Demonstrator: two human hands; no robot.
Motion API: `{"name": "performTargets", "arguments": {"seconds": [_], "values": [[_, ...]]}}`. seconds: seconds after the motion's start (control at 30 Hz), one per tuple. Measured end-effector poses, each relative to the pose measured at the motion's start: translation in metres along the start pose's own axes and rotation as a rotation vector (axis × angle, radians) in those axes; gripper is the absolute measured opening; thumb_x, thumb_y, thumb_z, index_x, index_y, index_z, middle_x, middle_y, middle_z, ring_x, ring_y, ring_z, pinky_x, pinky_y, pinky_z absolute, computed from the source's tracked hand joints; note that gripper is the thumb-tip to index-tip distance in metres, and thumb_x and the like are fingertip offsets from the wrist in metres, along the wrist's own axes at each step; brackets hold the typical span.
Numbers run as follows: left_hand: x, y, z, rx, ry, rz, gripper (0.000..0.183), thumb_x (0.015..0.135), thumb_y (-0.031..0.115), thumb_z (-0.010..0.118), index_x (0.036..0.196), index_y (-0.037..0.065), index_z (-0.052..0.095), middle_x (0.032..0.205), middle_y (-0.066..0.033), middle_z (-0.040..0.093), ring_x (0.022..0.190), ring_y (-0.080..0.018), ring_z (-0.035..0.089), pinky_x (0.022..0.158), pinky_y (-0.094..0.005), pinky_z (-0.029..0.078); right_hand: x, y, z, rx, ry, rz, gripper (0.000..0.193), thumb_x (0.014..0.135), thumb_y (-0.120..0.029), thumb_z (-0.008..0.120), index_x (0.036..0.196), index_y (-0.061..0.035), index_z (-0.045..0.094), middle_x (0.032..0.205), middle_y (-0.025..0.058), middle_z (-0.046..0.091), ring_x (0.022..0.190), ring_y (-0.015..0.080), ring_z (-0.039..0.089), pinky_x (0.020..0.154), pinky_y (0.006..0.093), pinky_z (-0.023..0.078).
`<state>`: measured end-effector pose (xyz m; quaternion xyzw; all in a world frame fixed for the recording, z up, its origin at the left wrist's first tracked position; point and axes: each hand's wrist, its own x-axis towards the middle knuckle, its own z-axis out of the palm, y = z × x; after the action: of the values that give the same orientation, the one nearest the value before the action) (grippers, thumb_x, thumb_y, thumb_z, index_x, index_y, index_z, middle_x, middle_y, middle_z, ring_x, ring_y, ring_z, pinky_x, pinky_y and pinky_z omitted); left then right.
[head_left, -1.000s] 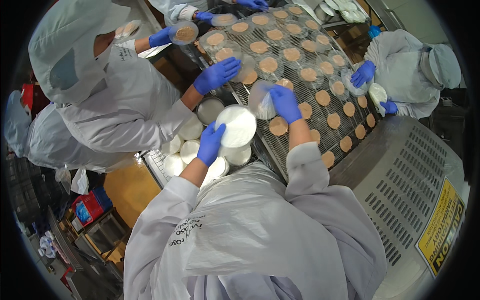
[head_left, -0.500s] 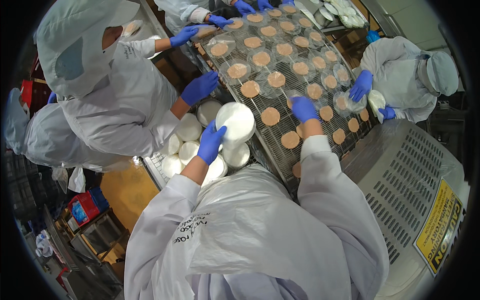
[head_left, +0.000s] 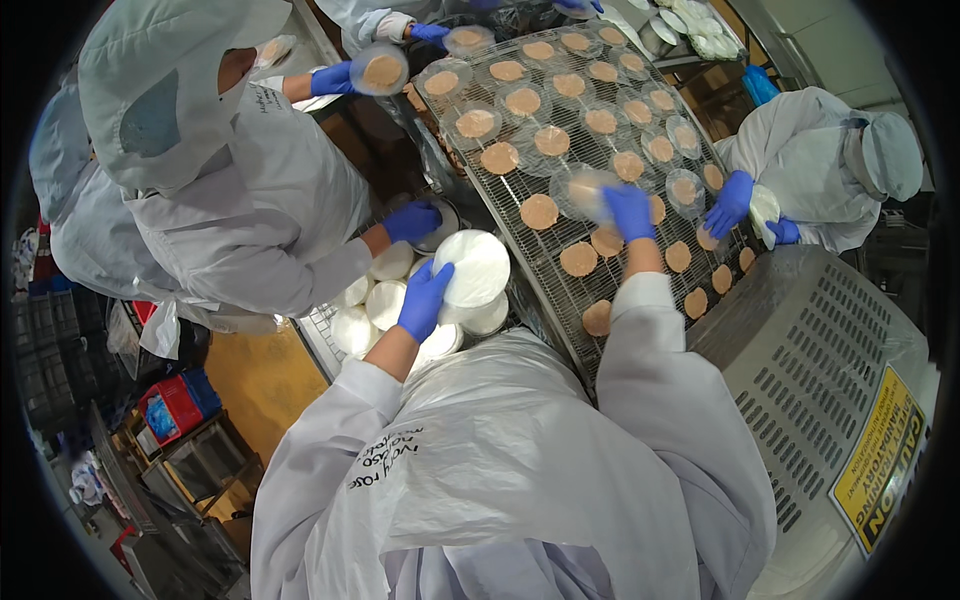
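Wire mesh [head_left: 545, 248] with patties [head_left: 539, 211] lay under the right hand [head_left: 630, 212], which held a blurred clear sheet [head_left: 574, 192]; the left hand [head_left: 425, 300] gripped white discs [head_left: 476, 266].

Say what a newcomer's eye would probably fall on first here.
Likely the wire belt at upper centre, dotted with round patties. Next, the round white stack in the left grip, beside the belt, and the right grip above it, by a blurred patty. The yellow sign, lower right, also stands out.
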<state>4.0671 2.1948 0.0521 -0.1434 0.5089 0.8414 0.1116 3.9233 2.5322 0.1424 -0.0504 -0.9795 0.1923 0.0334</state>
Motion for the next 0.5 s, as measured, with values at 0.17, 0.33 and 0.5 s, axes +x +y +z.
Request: {"name": "performTargets", "arguments": {"seconds": [0.17,0.33,0.5], "values": [[-0.008,-0.011,0.011,-0.006,-0.115,-0.048,0.041,0.091,0.020,0.058,0.124,-0.002,0.049,0.114,-0.0104,0.059,0.101,-0.0161,0.057,0.087,-0.0291,0.046,0.010,0.166,0.019,-0.141,0.475,0.005,0.036,0.087,-0.022,0.049,0.113,-0.0001,0.060,0.108,0.0221,0.062,0.094,0.0386,0.061,0.083,0.0426,0.048],[-0.001,-0.005,0.029,0.009,-0.077,0.101,0.039,0.091,0.016,0.057,0.125,-0.002,0.049,0.114,-0.0099,0.060,0.100,-0.0161,0.057,0.088,-0.0291,0.046,-0.012,0.032,-0.025,-0.066,-0.495,0.084,0.046,0.086,-0.027,0.054,0.127,-0.0085,0.051,0.120,0.0226,0.056,0.103,0.0371,0.058,0.089,0.0424,0.045],[0.026,-0.009,0.029,0.063,-0.073,0.171,0.038,0.091,0.013,0.056,0.126,0.000,0.049,0.115,-0.0078,0.059,0.101,-0.0149,0.056,0.088,-0.0291,0.045,-0.051,-0.071,0.005,0.170,-0.338,-0.409,0.044,0.084,-0.032,0.059,0.121,-0.0084,0.056,0.106,0.0207,0.062,0.097,0.0353,0.060,0.086,0.0404,0.047]]}}
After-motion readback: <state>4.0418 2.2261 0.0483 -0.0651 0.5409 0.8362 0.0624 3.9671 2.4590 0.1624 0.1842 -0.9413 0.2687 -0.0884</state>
